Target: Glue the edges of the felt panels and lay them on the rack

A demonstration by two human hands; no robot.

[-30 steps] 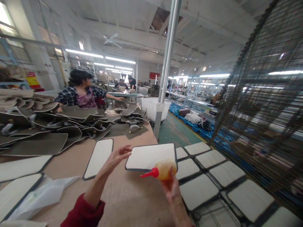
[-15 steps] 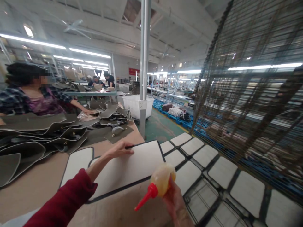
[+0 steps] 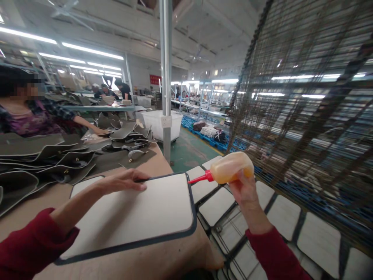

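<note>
My left hand (image 3: 129, 181) pinches the far edge of a white panel (image 3: 157, 206) with rounded corners and dark trim, thumb on top and other fingers partly hidden. The panel lies tilted over the brown work surface (image 3: 171, 252). In my right hand (image 3: 244, 190) is a squeeze bottle (image 3: 230, 168) of amber liquid, held on its side. Its red nozzle (image 3: 201, 178) points left, with the tip at the trim by the panel's far right corner; whether it touches I cannot tell. Another white panel (image 3: 84, 186) shows partly behind my left forearm.
Several white panels (image 3: 284, 216) lie on a wire rack to the right, below a tall upright mesh (image 3: 291, 97). Dark grey sheets (image 3: 43, 149) are piled at left, where a co-worker's hand (image 3: 99, 131) reaches in. A metal post (image 3: 166, 85) and white bin (image 3: 155, 126) stand beyond.
My right hand has raised the bottle and turned it, bringing the nozzle from pointing down-left to the panel's far right corner. The view has shifted right; my left hand stays on the panel edge.
</note>
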